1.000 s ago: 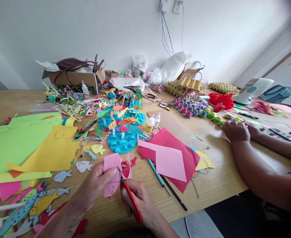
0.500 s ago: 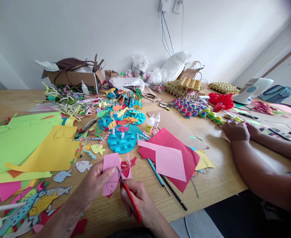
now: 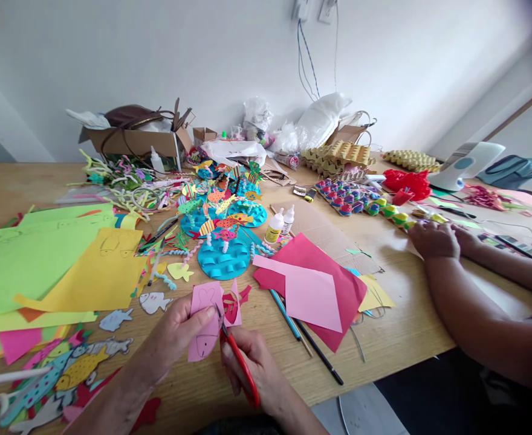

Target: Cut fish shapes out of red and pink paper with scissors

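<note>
My left hand [image 3: 187, 329] pinches a strip of pink paper [image 3: 205, 345] with a fish outline drawn on it, thumb on top. Red-handled scissors [image 3: 243, 370] are in my right hand [image 3: 257, 362], their blades at the strip's right edge. Beside the blades, a narrow pink offcut [image 3: 234, 302] and red paper scraps [image 3: 245, 295] lie near the strip. To the left of my left hand rest a white paper fish [image 3: 155, 302] and a yellow-green one [image 3: 181, 271]. Whether the blades are parted is hard to make out.
Pink and red sheets [image 3: 314, 299] lie right of my hands over pencils [image 3: 319, 352]. Ahead stand glue bottles [image 3: 274, 226] and blue bases [image 3: 223, 260] with paper fish. Green sheets [image 3: 34, 260] and cut fish [image 3: 81, 368] cover the left. At right, another person's hands [image 3: 434, 238] touch painted egg cartons.
The pink strip has tilted slightly and shifted a little right with my left hand. The rest of the view has drifted slightly. Both hands keep their holds.
</note>
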Motion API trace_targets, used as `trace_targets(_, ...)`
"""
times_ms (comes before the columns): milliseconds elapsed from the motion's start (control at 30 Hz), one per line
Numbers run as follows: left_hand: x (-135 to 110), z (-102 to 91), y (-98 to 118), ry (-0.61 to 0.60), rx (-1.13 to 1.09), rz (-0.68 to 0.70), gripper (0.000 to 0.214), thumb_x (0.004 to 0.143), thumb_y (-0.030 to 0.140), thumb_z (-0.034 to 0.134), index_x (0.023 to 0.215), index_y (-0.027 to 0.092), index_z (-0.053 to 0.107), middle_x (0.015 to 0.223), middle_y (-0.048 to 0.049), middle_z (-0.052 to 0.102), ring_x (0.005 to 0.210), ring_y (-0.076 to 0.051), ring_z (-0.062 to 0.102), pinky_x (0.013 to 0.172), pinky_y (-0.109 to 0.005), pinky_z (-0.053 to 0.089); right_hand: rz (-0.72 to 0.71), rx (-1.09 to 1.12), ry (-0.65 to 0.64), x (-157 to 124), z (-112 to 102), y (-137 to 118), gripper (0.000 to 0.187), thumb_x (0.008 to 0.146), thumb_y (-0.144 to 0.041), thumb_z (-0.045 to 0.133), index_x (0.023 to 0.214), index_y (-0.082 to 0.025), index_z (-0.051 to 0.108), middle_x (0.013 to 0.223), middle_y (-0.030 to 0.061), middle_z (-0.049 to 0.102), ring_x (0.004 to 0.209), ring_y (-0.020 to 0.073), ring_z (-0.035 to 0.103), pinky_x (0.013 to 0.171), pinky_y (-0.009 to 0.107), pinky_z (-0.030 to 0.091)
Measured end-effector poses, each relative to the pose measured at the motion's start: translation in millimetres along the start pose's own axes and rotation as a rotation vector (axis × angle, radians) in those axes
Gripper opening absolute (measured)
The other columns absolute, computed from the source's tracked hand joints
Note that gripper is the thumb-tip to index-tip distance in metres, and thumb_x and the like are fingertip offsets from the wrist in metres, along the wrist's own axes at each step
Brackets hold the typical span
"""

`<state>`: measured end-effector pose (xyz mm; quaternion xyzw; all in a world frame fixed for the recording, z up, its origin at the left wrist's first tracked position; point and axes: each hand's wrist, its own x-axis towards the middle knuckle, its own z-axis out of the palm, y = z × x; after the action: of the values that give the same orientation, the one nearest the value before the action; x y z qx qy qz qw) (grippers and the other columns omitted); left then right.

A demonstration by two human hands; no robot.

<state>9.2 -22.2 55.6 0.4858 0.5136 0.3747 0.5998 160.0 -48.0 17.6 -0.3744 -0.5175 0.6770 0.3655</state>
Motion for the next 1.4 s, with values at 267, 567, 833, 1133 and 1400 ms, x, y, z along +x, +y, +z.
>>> trace_targets(267, 1.4, -3.9, 0.3, -0.036, -0.044, -0.054, 0.019, 0.071, 0.034, 0.06, 0.068, 0.015, 0.06, 0.056, 0.0032, 0.054, 0.052, -0.011, 0.044, 0.05, -0.021, 0.037, -0.011, -0.068, -0.005, -1.3, -3.6, 1.5, 0.038, 0.083, -0.039, 0.046, 0.053, -0.019, 0.036, 0.044, -0.0075, 0.032, 0.037, 0.0046, 0.029, 0.035, 0.016, 0.022)
trace_targets(567, 2.8, -5.6, -1.1, -0.004, -0.021, -0.033, 0.02, 0.072, 0.036, 0.06, 0.072, 0.016, 0.059, 0.058, 0.0039, 0.054, 0.052, -0.011, 0.045, 0.049, -0.021, 0.038, -0.024, -0.096, 0.0, -2.5, -3.8, 1.8, 0.041, 0.083, -0.044, 0.045, 0.052, -0.018, 0.036, 0.045, -0.0068, 0.032, 0.039, 0.0051, 0.029, 0.037, 0.017, 0.022)
trace_targets(833, 3.0, -2.8, -3.9, 0.022, 0.064, 0.032, 0.02, 0.075, 0.036, 0.055, 0.073, 0.017, 0.057, 0.056, 0.0045, 0.053, 0.05, -0.011, 0.044, 0.047, -0.021, 0.036, 0.003, 0.001, -0.045, 1.1, -1.1, 4.8, 0.048, 0.077, -0.062, 0.047, 0.058, -0.018, 0.041, 0.042, -0.0072, 0.039, 0.034, 0.0047, 0.034, 0.035, 0.016, 0.026)
trace_targets(1133, 2.1, -1.7, -7.1, 0.043, 0.084, 0.076, 0.018, 0.076, 0.034, 0.053, 0.075, 0.017, 0.059, 0.058, 0.0031, 0.056, 0.053, -0.014, 0.049, 0.051, -0.023, 0.041, 0.002, 0.012, -0.01, 0.2, -1.2, 0.5, 0.048, 0.077, -0.059, 0.048, 0.054, -0.018, 0.039, 0.04, -0.0078, 0.035, 0.033, 0.0045, 0.03, 0.033, 0.015, 0.025)
trace_targets(1400, 1.7, -3.6, -4.7, 0.004, 0.041, 0.033, 0.019, 0.076, 0.035, 0.055, 0.072, 0.017, 0.058, 0.058, 0.0042, 0.054, 0.051, -0.011, 0.045, 0.05, -0.021, 0.038, -0.021, -0.029, -0.02, 0.0, -3.3, 5.1, 0.042, 0.083, -0.046, 0.046, 0.054, -0.018, 0.037, 0.044, -0.0077, 0.032, 0.037, 0.0046, 0.028, 0.034, 0.016, 0.022)
